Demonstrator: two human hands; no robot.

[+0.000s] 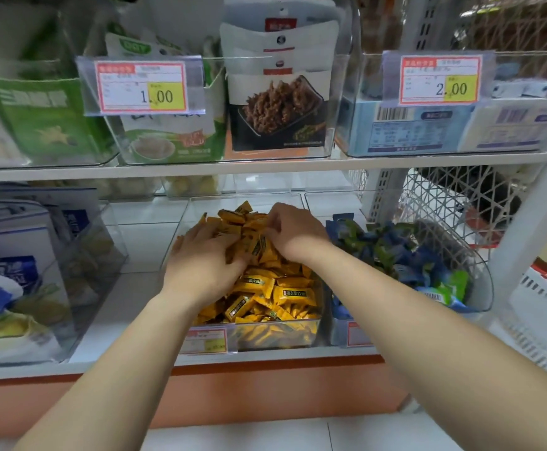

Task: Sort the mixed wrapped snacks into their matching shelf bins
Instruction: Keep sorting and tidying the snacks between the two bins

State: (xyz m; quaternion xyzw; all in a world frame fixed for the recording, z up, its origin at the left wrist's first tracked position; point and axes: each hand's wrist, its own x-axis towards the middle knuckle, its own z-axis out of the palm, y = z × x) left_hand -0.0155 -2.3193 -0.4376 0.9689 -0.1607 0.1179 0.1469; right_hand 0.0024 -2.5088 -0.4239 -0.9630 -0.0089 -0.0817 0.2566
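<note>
Sorting seems nearly done: clear plastic bin (pixel 186 216) holds only yellow wrapped snacks (pixel 278 288), left hand (pixel 207 258) spread, right hand (pixel 293 231) pinching one; blue-green wrapped snacks (pixel 396 252) at three o'clock.

Head view, facing down; close to shelf (pixel 265 167)

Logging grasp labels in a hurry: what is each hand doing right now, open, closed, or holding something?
Left hand: open, fingers spread on the yellow snacks.
Right hand: fingers curled, pinching one of the yellow snacks.
</note>
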